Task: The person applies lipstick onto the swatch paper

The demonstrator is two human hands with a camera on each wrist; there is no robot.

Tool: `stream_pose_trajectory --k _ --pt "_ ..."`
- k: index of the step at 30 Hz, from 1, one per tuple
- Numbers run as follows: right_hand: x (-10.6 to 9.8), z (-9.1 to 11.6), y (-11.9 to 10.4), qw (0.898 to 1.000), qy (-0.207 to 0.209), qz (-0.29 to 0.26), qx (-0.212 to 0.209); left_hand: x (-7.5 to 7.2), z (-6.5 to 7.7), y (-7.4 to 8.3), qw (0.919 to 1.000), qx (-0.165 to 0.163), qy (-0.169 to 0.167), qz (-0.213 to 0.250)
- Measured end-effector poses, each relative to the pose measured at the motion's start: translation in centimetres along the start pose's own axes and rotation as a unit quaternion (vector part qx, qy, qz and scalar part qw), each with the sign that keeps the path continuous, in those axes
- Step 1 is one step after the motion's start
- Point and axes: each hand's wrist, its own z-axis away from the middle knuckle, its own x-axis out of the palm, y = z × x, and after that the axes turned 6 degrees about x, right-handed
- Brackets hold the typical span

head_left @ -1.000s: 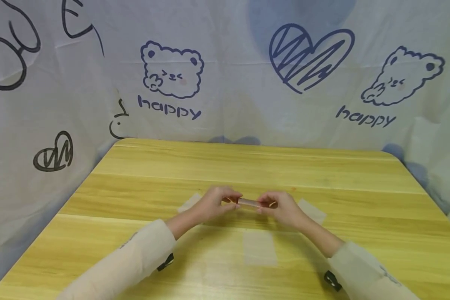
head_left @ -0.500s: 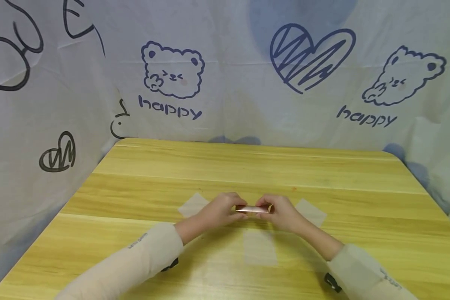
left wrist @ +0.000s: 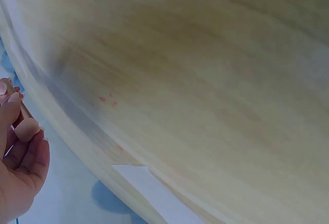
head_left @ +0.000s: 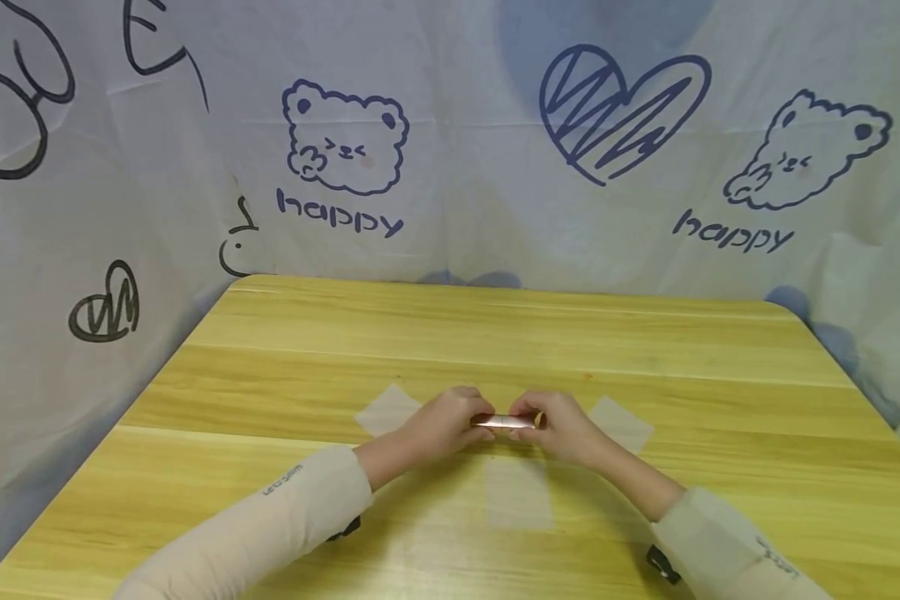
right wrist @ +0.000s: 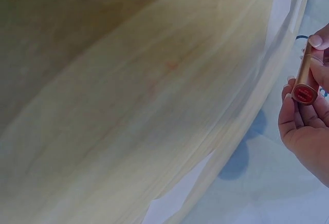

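A shiny rose-gold lipstick tube (head_left: 504, 422) lies level between the two hands, above the middle of the table. The left hand (head_left: 448, 423) pinches its left end with thumb and fingers. At the other end, the right hand (head_left: 561, 425) grips it the same way. A thin seam crosses the tube midway in the head view. On the tube's end, in the right wrist view, a red round label (right wrist: 304, 94) shows; its print is too blurred to read. The left wrist view catches only a short stretch of the tube (left wrist: 24, 110) among the fingers.
The wood-patterned table (head_left: 270, 333) bears several pale rectangular patches, one near the front (head_left: 520, 496), one at the left (head_left: 387, 410) and one at the right (head_left: 621, 423). A white cloth with drawings (head_left: 465, 167) hangs behind and beside the table.
The lipstick tube has gone from slightly tilted to level and come a little nearer the front. My left hand has shifted right and down, while the right hand has moved only slightly.
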Motion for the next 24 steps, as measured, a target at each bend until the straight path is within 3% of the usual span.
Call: stream_pose_trajectory --k 6,16,24 --pt "0.0 0.0 0.2 0.999 -0.004 -0.010 -0.035 -0.3 0.1 0.2 0.9996 0.007 -0.013 -0.023" --pt "-0.5 0.0 0.7 1.000 -0.026 -0.001 0.012 -0.5 0.0 -0.1 0.9971 0.041 0.000 -0.063" --pt "-1.4 0.7 1.7 0.998 -0.008 -0.034 0.060 -0.5 0.5 -1.2 0.9996 0.004 0.018 -0.022"
